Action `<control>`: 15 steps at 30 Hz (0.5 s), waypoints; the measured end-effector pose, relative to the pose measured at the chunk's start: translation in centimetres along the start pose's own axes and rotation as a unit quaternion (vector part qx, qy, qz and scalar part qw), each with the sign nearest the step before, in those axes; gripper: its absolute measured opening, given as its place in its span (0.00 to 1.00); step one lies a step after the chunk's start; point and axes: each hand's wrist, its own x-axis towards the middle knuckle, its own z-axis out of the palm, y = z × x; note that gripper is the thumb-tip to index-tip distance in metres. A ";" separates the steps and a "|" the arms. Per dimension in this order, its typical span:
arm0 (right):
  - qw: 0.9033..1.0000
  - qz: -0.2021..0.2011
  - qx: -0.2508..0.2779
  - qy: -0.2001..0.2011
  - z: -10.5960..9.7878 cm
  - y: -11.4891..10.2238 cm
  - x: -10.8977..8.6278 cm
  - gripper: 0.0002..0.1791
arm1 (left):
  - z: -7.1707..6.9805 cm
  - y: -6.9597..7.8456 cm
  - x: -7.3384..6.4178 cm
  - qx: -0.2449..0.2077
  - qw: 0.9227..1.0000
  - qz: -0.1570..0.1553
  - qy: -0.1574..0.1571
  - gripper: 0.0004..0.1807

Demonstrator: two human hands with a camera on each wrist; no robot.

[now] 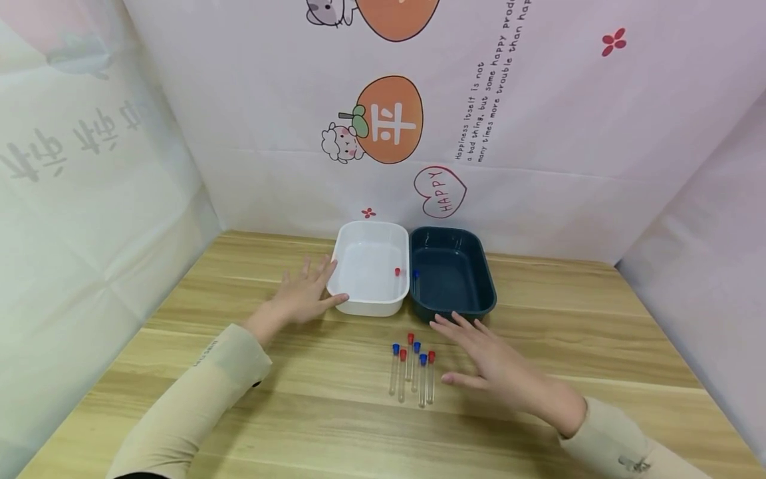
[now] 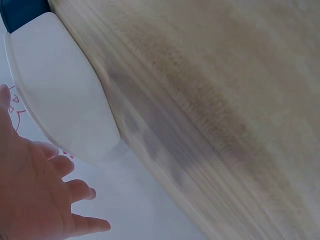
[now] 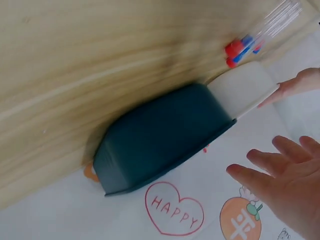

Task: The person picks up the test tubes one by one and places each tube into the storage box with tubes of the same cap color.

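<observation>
My left hand has its fingers spread at the left rim of a white plastic bin, thumb over the near left corner. By the near wall of a dark teal bin is my right hand, fingers extended and holding nothing. Several clear test tubes with red and blue caps lie in a loose group on the table, a blue-capped tube and a red-capped tube nearest my right thumb. Inside the white bin sits one red-capped tube; a blue-capped tube is in the teal bin.
Both bins stand side by side at the back of the wood-grain table. Behind them rises a white printed cloth wall, with more cloth along the left and right sides.
</observation>
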 end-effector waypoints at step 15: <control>0.995 0.083 -0.007 -0.063 2.5 0.2 0.1 0.51 | 0.5 0.3 1.1 -0.004 1.000 -0.023 -0.013 0.56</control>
